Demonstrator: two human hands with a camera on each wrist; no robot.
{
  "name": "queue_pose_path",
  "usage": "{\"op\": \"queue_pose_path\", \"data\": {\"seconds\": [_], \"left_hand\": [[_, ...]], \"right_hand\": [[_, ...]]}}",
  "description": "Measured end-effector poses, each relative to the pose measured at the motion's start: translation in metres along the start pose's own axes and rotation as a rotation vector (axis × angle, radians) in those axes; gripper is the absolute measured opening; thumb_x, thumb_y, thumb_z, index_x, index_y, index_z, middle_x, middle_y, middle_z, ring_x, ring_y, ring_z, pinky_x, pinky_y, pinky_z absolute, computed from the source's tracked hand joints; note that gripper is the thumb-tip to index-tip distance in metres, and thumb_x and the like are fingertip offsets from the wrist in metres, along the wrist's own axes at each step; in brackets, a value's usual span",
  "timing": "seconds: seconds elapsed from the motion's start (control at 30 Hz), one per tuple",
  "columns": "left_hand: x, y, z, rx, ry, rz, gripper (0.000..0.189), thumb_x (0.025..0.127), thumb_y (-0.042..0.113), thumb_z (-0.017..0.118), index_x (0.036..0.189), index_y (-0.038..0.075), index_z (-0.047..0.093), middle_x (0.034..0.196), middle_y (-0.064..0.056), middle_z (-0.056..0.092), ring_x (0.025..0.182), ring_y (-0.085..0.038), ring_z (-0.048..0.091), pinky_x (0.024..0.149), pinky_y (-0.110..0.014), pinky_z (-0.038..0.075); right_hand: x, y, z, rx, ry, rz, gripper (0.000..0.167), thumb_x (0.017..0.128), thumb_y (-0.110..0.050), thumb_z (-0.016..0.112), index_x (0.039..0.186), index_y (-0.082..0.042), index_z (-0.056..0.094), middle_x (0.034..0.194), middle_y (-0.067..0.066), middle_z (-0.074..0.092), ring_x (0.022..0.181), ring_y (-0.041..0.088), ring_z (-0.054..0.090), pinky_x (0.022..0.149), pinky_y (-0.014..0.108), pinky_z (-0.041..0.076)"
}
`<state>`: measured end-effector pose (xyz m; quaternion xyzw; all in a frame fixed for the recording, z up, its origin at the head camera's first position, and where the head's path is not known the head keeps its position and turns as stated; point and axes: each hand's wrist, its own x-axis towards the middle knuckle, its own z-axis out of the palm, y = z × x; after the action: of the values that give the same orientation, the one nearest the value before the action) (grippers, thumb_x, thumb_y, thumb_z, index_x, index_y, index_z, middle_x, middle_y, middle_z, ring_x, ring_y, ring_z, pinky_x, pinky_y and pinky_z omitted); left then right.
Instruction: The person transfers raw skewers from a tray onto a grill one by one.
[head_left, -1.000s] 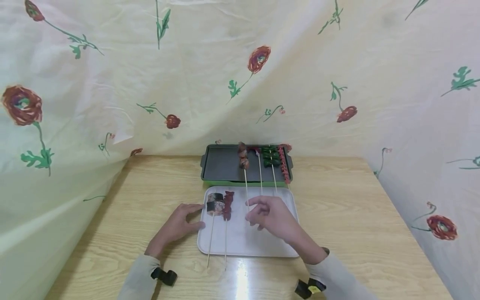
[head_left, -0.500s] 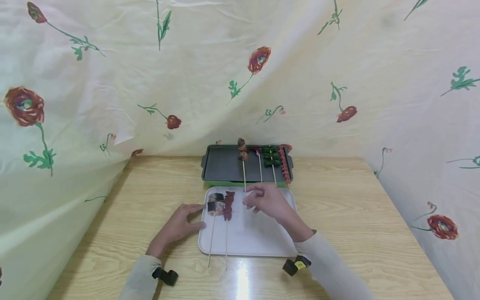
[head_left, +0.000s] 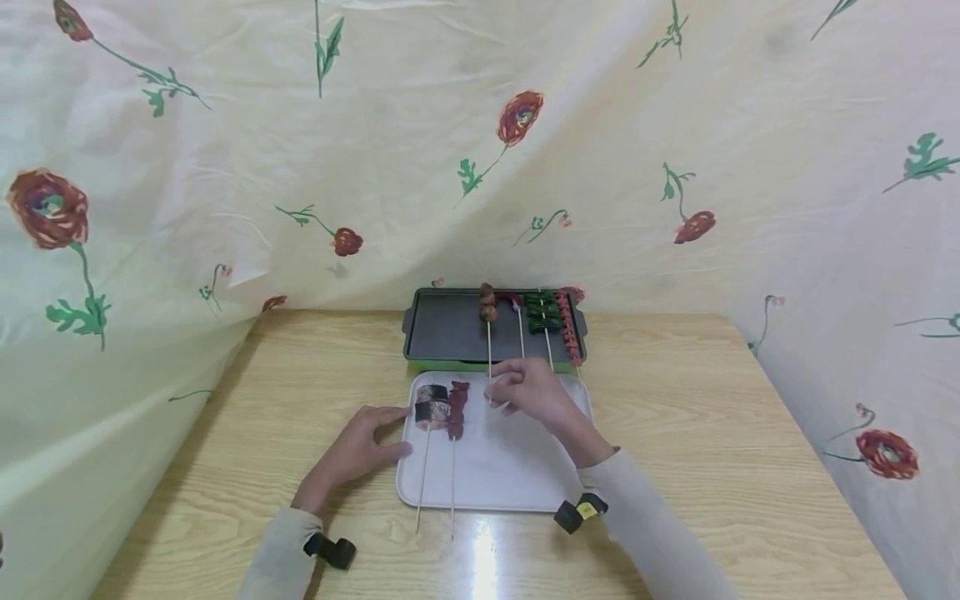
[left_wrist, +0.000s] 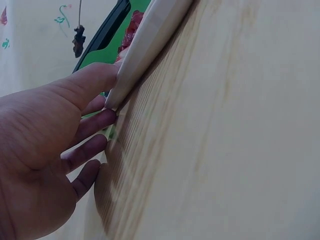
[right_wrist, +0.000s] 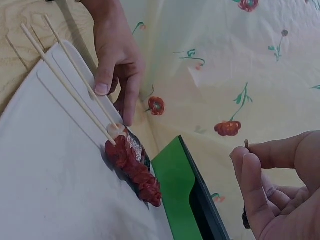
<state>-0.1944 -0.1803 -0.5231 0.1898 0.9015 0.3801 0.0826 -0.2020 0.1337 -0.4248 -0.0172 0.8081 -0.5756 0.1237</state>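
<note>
My right hand (head_left: 527,388) pinches the stick of a meat skewer (head_left: 488,303) between thumb and fingertips. Its brown chunks overlap the middle of the dark grill pan (head_left: 446,325) in the head view. In the right wrist view the right hand (right_wrist: 272,185) shows the stick's end poking out of the pinch. At the left edge of the white tray (head_left: 517,483), my left hand (head_left: 360,450) rests with thumb and index finger spread against the rim. On that tray lie a fish-roll skewer (head_left: 431,408) with dark skin and a dark red meat skewer (head_left: 457,412).
Along the pan's right side lie a green pepper skewer (head_left: 542,312), a thin pinkish-red skewer (head_left: 567,329) and a dark red curled skewer (head_left: 512,300). The pan's green base meets the tray's far edge. A flowered cloth (head_left: 420,167) hangs behind the wooden table (head_left: 705,433).
My right hand has moved forward and slightly left with the meat skewer, whose chunks rose, then dipped toward the pan. The left hand has stayed at the tray's edge.
</note>
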Motion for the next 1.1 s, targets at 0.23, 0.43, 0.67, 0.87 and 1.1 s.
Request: {"op": "queue_pose_path", "data": {"seconds": [0.23,0.43,0.67,0.87,1.1], "left_hand": [[0.001,0.001,0.000,-0.005,0.005,0.018,0.061,0.088,0.031,0.082,0.142,0.012,0.061,0.145,-0.008,0.060,0.138,-0.032,0.051,0.119,-0.054,0.034],[0.001,0.000,0.000,-0.007,0.003,0.022,0.060,0.088,0.030,0.082,0.142,0.011,0.061,0.146,-0.008,0.060,0.138,-0.032,0.050,0.121,-0.055,0.031],[0.001,0.001,0.001,-0.002,0.006,0.014,0.061,0.088,0.031,0.082,0.142,0.011,0.061,0.146,-0.009,0.059,0.139,-0.034,0.050,0.122,-0.057,0.028],[0.002,0.000,0.001,0.002,0.001,0.002,0.061,0.088,0.031,0.081,0.142,0.012,0.061,0.146,-0.008,0.059,0.139,-0.032,0.050,0.122,-0.055,0.029],[0.002,0.001,0.001,0.000,0.000,-0.008,0.061,0.088,0.031,0.082,0.142,0.013,0.061,0.146,-0.008,0.059,0.139,-0.033,0.049,0.122,-0.055,0.029]], "right_hand": [[0.006,0.002,-0.001,0.007,-0.001,0.000,0.029,0.092,-0.004,0.073,0.120,0.003,0.068,0.090,0.011,0.077,0.078,0.019,0.072,0.068,0.032,0.063],[0.012,0.004,-0.003,0.028,-0.026,0.019,0.036,0.093,-0.004,0.071,0.126,0.008,0.064,0.096,0.014,0.077,0.079,0.018,0.072,0.069,0.032,0.063],[0.018,0.008,-0.004,0.053,-0.034,0.040,0.037,0.095,-0.004,0.070,0.128,0.010,0.062,0.101,0.016,0.077,0.080,0.017,0.072,0.071,0.034,0.063],[0.020,0.009,-0.004,0.064,-0.027,0.044,0.035,0.095,-0.004,0.070,0.126,0.011,0.062,0.096,0.015,0.077,0.078,0.016,0.071,0.070,0.034,0.063],[0.019,0.008,-0.005,0.073,-0.026,0.043,0.035,0.095,-0.005,0.070,0.125,0.011,0.063,0.094,0.014,0.075,0.077,0.015,0.070,0.068,0.031,0.063]]}}
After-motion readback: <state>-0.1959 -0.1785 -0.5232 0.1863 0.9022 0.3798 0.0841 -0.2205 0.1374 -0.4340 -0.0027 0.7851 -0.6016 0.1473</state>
